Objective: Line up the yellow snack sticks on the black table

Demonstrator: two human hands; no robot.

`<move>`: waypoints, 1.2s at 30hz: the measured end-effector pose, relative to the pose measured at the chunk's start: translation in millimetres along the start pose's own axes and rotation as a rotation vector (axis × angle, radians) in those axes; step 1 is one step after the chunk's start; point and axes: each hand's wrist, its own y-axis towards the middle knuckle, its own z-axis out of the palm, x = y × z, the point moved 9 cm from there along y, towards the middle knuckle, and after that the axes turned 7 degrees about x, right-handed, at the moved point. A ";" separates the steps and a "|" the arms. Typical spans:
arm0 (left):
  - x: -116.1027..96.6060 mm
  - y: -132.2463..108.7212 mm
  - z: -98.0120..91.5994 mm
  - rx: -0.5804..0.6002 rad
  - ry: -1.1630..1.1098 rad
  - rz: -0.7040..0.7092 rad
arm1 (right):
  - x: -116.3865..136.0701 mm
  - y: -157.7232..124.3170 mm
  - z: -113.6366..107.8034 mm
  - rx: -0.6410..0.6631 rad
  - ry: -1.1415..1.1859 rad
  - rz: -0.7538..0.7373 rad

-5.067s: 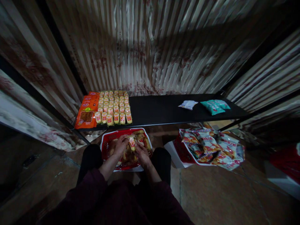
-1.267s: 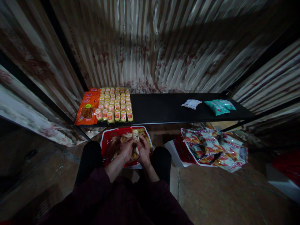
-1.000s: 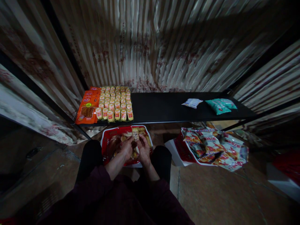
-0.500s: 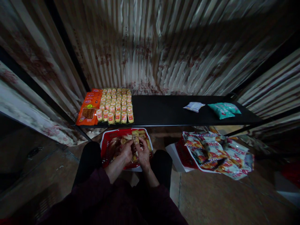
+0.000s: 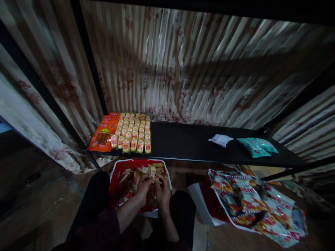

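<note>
My left hand (image 5: 142,188) and my right hand (image 5: 162,190) meet over a red basket (image 5: 114,179) with a white rim. Between their fingertips is a small pale-yellow wrapped snack cake (image 5: 152,170), partly covered by the fingers. Both hands are closed on it. More wrapped snacks (image 5: 128,195) lie loose in the basket below, several of them in shadow. Beyond the basket, rows of yellow snack cakes (image 5: 133,130) with red-and-white labels stand close together on a black shelf (image 5: 180,141).
Flat orange packets (image 5: 103,135) lie at the shelf's left end. A white packet (image 5: 221,139) and teal packets (image 5: 255,147) rest towards its right. A second basket (image 5: 213,195), heaped with snack bags (image 5: 250,198), stands on the floor at right. Dark posts and a striped curtain (image 5: 167,69) surround the shelf.
The view has shifted, so shelf and baskets appear lower and an upper shelf edge shows at the top. My hands stay together over the basket, still on the snack cake.
</note>
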 end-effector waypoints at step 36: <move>-75.6 6.7 58.8 0.161 0.509 0.399 | 30.4 50.1 1.3 0.053 0.168 0.129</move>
